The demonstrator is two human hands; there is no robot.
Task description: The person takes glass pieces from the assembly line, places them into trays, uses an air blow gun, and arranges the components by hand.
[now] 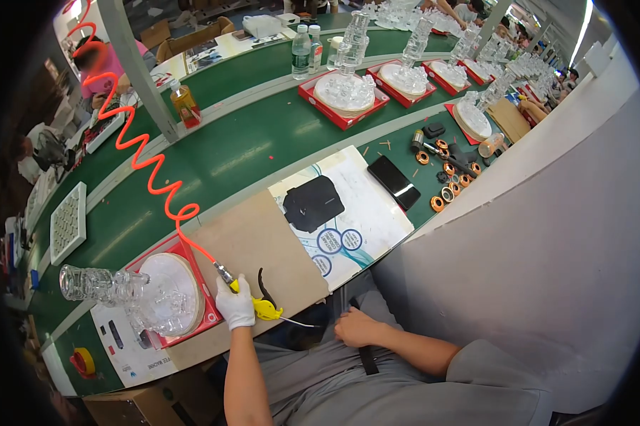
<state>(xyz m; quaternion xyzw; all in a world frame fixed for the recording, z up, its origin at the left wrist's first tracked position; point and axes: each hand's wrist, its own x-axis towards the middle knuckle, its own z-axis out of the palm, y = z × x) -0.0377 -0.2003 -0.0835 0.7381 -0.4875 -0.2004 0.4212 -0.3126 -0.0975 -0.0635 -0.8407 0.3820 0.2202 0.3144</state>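
Observation:
My left hand, in a white glove, is closed around a yellow air blow gun. The gun's thin metal nozzle points right, toward my lap, and a coiled orange hose is joined to its other end. Left of this hand, a clear sculpted piece with a tall column lies on a round white disc in a red tray. My bare right hand rests at my lap with its fingers curled. A black strap shows above and below that hand; whether the fingers grip it is hidden.
A cardboard sheet covers the bench before me. Beyond it lie a black flat pouch, a phone and several copper-coloured rings. Similar clear pieces in red trays line the green conveyor. A metal post stands at left.

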